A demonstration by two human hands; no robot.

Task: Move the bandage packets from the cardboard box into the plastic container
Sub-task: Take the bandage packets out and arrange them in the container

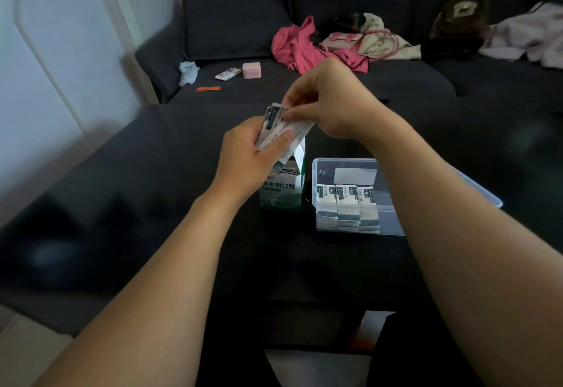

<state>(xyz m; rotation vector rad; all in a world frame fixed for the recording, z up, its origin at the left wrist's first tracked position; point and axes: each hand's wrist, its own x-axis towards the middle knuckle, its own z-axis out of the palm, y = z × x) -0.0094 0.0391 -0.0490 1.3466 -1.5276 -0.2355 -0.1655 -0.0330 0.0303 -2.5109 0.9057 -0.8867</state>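
Observation:
A small stack of white bandage packets (275, 126) with dark labels is held above the open green-and-white cardboard box (281, 190) on the black table. My left hand (249, 156) grips the stack from below, thumb across it. My right hand (329, 106) pinches the top packet at its upper end. To the right of the box stands the clear plastic container (323, 167), with a row of bandage packets (345, 196) standing inside along its near wall. My right forearm covers the container's right part.
A dark grey sofa (231, 21) lies beyond the table, carrying pink clothing (301, 45), a pink box (251, 70), a small packet (224, 74), an orange strip (208, 89) and a brown bag (460, 18). A white wall stands at the left.

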